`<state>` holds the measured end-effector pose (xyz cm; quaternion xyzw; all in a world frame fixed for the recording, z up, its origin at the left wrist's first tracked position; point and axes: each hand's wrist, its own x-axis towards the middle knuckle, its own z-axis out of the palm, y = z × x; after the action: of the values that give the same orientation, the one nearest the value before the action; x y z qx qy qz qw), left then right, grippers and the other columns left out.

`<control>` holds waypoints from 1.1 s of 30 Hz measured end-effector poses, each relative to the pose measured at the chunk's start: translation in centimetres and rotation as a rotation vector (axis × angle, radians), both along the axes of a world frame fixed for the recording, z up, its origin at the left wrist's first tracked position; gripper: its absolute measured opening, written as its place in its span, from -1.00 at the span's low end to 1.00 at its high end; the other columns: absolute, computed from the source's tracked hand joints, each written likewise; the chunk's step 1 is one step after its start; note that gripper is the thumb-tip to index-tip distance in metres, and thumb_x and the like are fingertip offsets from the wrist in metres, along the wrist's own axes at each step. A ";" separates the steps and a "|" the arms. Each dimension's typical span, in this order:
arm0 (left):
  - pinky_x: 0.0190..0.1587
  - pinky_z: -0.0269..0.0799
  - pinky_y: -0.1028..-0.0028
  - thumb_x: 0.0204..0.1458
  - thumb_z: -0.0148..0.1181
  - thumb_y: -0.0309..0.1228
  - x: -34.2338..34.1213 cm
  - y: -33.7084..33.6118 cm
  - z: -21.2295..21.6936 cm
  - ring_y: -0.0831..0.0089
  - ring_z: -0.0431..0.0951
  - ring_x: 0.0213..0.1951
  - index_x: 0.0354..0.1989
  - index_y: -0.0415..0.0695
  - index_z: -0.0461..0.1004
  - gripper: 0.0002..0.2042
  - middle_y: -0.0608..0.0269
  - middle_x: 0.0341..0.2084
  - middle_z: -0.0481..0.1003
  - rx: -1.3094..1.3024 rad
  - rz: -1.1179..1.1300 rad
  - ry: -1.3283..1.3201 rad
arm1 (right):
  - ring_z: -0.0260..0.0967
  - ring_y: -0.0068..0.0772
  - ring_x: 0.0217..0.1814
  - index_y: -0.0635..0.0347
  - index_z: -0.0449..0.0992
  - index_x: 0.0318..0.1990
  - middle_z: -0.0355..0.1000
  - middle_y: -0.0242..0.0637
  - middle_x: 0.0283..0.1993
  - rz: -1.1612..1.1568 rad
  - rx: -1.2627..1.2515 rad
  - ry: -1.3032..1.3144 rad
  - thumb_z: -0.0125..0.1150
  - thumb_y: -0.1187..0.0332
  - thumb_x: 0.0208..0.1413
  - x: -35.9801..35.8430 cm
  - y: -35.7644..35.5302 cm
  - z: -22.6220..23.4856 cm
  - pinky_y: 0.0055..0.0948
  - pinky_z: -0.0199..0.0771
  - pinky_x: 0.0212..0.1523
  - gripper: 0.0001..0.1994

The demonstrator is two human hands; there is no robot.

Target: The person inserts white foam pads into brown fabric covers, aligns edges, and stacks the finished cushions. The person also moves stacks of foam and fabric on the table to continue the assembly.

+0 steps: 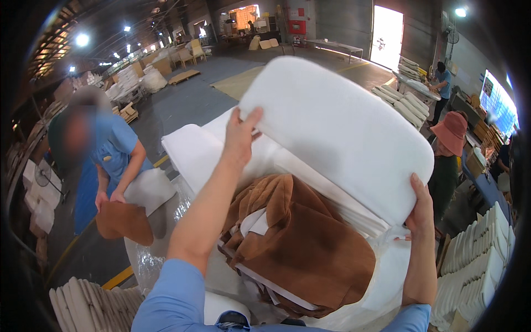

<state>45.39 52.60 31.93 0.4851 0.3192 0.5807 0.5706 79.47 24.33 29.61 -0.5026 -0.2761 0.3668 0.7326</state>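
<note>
Workshop floor (168, 113) behind. White panel (343, 130) likely light, semi-stiff; edge-grip. Left hand (241, 137) pinches its 9 o'clock, right hand (422, 209) its 4:30.

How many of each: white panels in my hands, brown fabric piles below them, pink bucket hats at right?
White rounded panel: 1
Brown fabric pile: 1
Pink bucket hat: 1
Total: 3

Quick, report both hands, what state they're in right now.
Left hand: closed on the left edge of the white rounded panel.
Right hand: holding the same panel near its lower right corner.
</note>
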 end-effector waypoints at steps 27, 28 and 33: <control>0.34 0.41 0.20 0.37 0.19 -0.38 -30.1 -32.6 -21.2 0.11 0.56 0.26 0.60 -0.12 0.07 -0.33 -0.02 0.53 0.16 -0.458 0.215 -0.111 | 0.40 0.04 0.28 0.20 0.29 0.35 0.42 -0.03 0.28 -0.064 -0.229 0.196 0.47 0.38 -0.18 -26.8 38.7 -9.3 0.13 0.40 0.26 -0.17; 0.33 0.42 0.20 0.37 0.18 -0.38 -30.2 -33.5 -22.0 0.12 0.57 0.25 0.59 -0.12 0.08 -0.34 -0.02 0.51 0.19 -0.469 0.224 -0.128 | 0.38 0.06 0.30 0.17 0.30 0.36 0.41 -0.06 0.29 -0.020 -0.228 0.245 0.46 0.38 -0.17 -26.9 38.6 -9.3 0.24 0.35 0.27 -0.18; 0.31 0.44 0.21 0.37 0.18 -0.38 -29.0 -35.3 -20.8 0.11 0.59 0.22 0.58 -0.14 0.11 -0.36 -0.04 0.44 0.30 -0.453 0.244 -0.174 | 0.45 0.01 0.23 0.23 0.35 0.29 0.46 -0.08 0.21 0.107 -0.002 0.282 0.40 0.53 -0.17 -26.5 38.5 -8.5 0.13 0.47 0.19 -0.27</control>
<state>16.44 17.34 11.08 0.2513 0.4466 0.5985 0.6158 52.95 62.82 21.11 -0.4314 -0.1964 0.4725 0.7430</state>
